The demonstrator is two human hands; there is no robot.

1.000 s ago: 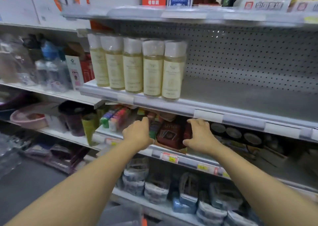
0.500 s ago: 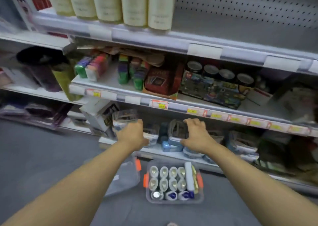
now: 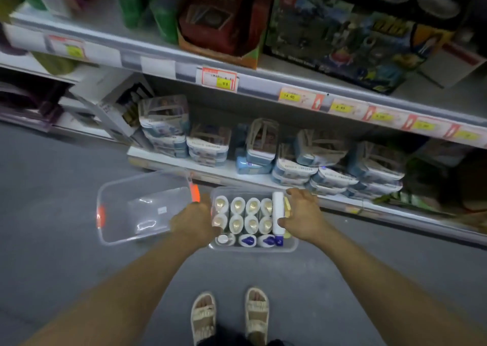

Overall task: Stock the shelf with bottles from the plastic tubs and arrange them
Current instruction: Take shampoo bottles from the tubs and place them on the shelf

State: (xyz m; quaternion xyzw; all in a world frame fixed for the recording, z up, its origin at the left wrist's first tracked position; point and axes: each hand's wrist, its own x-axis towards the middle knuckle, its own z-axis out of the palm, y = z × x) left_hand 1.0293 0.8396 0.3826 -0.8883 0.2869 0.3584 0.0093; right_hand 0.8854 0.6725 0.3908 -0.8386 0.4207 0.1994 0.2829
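1. The full tub [image 3: 253, 247] sits on the floor [image 3: 66, 279] in front of the bottom shelf [image 3: 184, 162], just beyond the person's sandalled feet; its bottles [image 3: 252, 215] stand upright, caps up, packed in rows.
2. Left hand [image 3: 193, 221] is at the tub's left edge, right hand [image 3: 303, 217] at its right edge — one on each side, equally near.
3. A white bottle [image 3: 278, 215] lies on its side over the rows, long axis running away from the person, touching the right hand's fingers.
4. Right grip looks loosely spread around that end; whether it pinches the white bottle or the rim, I cannot tell. Left grip curls over the rim, its fingertips hidden.
5. An empty tub [image 3: 143, 206] rests tilted just left — the upper shelves are blurred.
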